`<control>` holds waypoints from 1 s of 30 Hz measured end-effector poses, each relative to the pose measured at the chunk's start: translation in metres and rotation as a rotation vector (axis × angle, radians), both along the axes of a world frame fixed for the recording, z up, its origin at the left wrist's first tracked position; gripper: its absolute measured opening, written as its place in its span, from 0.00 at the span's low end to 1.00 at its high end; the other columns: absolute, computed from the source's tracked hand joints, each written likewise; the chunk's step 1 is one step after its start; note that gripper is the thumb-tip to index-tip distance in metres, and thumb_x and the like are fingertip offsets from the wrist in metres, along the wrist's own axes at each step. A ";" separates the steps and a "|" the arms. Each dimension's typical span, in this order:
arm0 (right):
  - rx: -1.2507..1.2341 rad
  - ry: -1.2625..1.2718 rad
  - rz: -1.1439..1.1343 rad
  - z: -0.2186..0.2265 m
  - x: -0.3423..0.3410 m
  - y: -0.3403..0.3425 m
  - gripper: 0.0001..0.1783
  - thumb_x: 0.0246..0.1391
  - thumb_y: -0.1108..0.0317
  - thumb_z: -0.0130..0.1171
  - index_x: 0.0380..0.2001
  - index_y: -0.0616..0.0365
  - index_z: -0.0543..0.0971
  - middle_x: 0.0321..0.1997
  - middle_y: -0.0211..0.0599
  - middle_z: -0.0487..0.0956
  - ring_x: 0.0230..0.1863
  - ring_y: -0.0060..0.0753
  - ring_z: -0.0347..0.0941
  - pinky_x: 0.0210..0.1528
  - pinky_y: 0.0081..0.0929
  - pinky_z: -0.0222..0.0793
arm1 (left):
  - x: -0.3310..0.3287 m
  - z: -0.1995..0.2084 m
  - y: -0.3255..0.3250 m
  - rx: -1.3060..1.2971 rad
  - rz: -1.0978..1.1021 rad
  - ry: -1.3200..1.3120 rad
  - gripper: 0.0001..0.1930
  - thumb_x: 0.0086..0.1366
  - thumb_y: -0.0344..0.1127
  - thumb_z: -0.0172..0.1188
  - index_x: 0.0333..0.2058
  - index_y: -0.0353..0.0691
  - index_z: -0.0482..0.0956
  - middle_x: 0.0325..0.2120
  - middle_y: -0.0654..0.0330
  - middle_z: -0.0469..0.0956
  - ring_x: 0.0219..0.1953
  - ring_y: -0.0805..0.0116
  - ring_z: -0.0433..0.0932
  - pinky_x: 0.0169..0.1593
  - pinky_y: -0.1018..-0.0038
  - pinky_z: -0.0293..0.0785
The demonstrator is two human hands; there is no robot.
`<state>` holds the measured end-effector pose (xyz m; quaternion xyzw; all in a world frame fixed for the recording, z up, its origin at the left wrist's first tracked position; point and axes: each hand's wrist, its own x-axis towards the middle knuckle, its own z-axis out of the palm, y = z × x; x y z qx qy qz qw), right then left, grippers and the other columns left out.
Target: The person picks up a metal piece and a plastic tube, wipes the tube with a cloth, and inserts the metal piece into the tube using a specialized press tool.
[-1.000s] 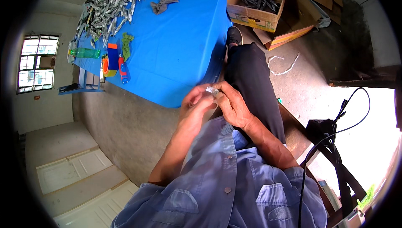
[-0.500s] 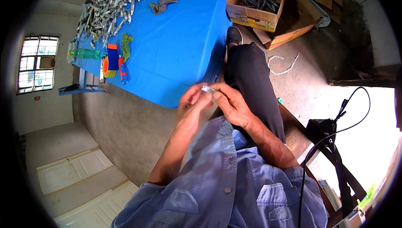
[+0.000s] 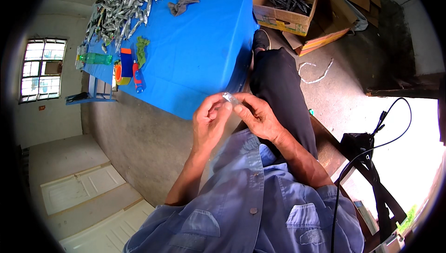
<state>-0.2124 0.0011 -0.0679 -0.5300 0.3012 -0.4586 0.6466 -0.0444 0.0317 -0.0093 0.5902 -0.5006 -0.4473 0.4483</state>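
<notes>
A small silvery, foil-like piece (image 3: pixel 228 97) is pinched between my two hands, above my lap at the near corner of the blue-covered table (image 3: pixel 195 48). My left hand (image 3: pixel 210 116) grips it with thumb and fingers from the left. My right hand (image 3: pixel 258 115) closes on its other end, the thumb and forefinger meeting there. Most of the piece is covered by the fingertips, so its exact kind does not show. On the far left of the table lies a large heap of slim silvery wrapped pieces (image 3: pixel 127 4).
On the table lie a grey cloth (image 3: pixel 184 2), a green cloth (image 3: pixel 141 51), a green bottle (image 3: pixel 96 59), a tape roll (image 3: pixel 122 72) and a red-blue tool (image 3: pixel 137 77). An open cardboard box (image 3: pixel 283 18) holding dark slim pieces stands right. A black cable (image 3: pixel 371 148) loops at the right.
My left hand has shifted slightly left and its fingers have changed their hold a little. The silvery piece has tilted slightly between both hands.
</notes>
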 end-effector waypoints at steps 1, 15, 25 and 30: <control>0.049 -0.006 0.027 0.003 -0.002 0.000 0.16 0.71 0.66 0.61 0.56 0.62 0.79 0.48 0.41 0.84 0.48 0.30 0.80 0.52 0.31 0.76 | 0.001 0.000 -0.001 0.000 0.001 -0.011 0.14 0.74 0.32 0.65 0.53 0.31 0.80 0.43 0.61 0.83 0.43 0.77 0.80 0.44 0.78 0.78; -0.045 0.083 0.002 0.004 -0.002 0.000 0.15 0.65 0.74 0.64 0.54 0.64 0.80 0.49 0.45 0.84 0.49 0.40 0.82 0.51 0.34 0.78 | 0.000 -0.001 -0.002 -0.087 0.010 -0.303 0.06 0.72 0.28 0.66 0.44 0.33 0.82 0.35 0.66 0.83 0.33 0.84 0.75 0.35 0.83 0.73; 0.066 0.090 -0.016 0.003 -0.001 0.001 0.15 0.65 0.72 0.66 0.53 0.62 0.81 0.45 0.40 0.83 0.45 0.31 0.80 0.49 0.29 0.76 | 0.006 -0.002 -0.003 -0.071 0.046 -0.222 0.08 0.73 0.30 0.66 0.47 0.34 0.83 0.35 0.65 0.84 0.33 0.81 0.77 0.35 0.81 0.75; 0.053 0.061 -0.081 -0.004 0.003 0.001 0.16 0.64 0.72 0.67 0.53 0.62 0.81 0.45 0.40 0.84 0.45 0.30 0.80 0.50 0.29 0.76 | 0.000 0.008 -0.002 -0.156 0.092 -0.428 0.06 0.71 0.28 0.67 0.44 0.34 0.85 0.35 0.64 0.85 0.32 0.79 0.79 0.35 0.79 0.76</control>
